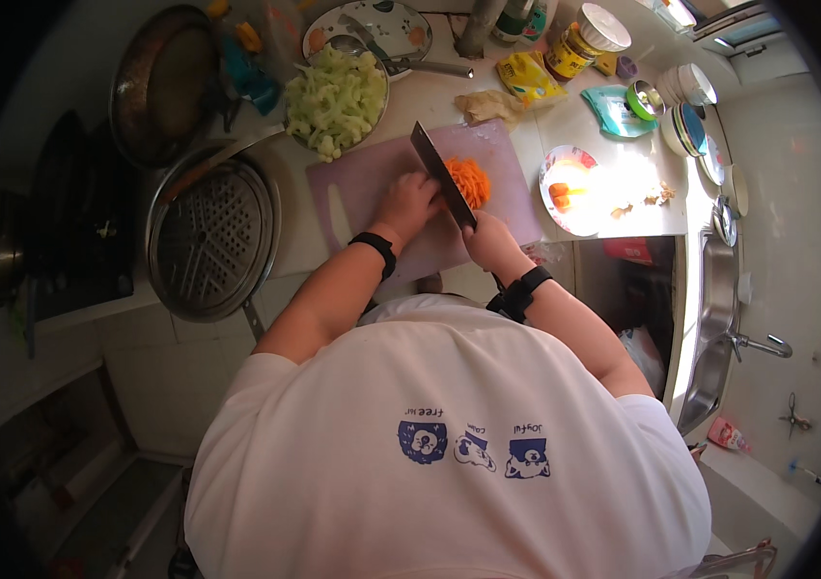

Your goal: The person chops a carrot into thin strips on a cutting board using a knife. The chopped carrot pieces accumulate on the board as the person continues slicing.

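My right hand [491, 242] grips the handle of a cleaver [443, 176], whose broad blade points up and away to the left across a pale purple cutting board [359, 174]. Just right of the blade lies a heap of shredded carrot [469, 182]. My left hand [408, 205] is on the board to the left of the blade, fingers bent and their tips close to it. Whatever may be under those fingers is hidden. To the right of the board, a patterned plate [549, 174] carries orange carrot pieces [561, 195], partly washed out by sunlight.
Left of the board stand a bowl of cut cauliflower [338, 100], a perforated steamer tray [211, 224] and a wok [164, 87]. Behind it are a floral plate [403, 29], a yellow packet [532, 76] and a jar [571, 54]. A sink [716, 311] is at the right.
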`<state>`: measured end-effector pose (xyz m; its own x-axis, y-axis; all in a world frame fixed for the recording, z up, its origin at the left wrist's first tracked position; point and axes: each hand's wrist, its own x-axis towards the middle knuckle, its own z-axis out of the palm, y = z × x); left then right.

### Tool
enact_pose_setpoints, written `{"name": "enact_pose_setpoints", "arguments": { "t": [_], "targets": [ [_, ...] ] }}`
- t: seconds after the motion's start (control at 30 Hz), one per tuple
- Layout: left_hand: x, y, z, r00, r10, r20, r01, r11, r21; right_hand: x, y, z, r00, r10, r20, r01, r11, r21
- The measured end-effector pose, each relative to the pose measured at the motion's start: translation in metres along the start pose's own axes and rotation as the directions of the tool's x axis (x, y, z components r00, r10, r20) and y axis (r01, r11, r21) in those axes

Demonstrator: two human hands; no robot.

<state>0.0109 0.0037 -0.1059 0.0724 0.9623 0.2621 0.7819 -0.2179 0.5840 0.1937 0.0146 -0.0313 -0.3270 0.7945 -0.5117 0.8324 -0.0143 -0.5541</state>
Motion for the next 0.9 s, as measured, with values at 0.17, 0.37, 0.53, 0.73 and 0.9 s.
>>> {"name": "enact_pose_setpoints", "arguments": {
  "t": [0.17,0.37,0.53,0.73,0.9],
  "targets": [
    [-0.001,-0.003,0.003,1.000,-0.015,0.011,0.015,0.998,-0.059,-0.023,-0.013,-0.016,0.991,0.108,0.074,-0.113,0.992,0.065],
    [0.000,-0.006,0.006,1.000,-0.015,-0.001,0.015,0.998,-0.064,-0.026,-0.010,-0.011,0.988,0.128,0.086,-0.133,0.989,0.058],
    [-0.001,-0.005,0.006,0.999,-0.034,-0.007,0.033,0.998,-0.050,-0.005,-0.012,0.003,0.997,0.082,0.012,-0.083,0.994,0.066],
    [0.000,-0.006,0.006,0.999,-0.005,-0.036,0.001,0.994,-0.107,-0.027,-0.013,-0.014,0.984,0.144,0.105,-0.158,0.977,0.140],
    [-0.002,-0.006,0.007,0.999,-0.026,-0.019,0.025,0.998,-0.056,-0.020,-0.013,-0.007,0.983,0.155,0.096,-0.164,0.982,0.096]
  ]
}}
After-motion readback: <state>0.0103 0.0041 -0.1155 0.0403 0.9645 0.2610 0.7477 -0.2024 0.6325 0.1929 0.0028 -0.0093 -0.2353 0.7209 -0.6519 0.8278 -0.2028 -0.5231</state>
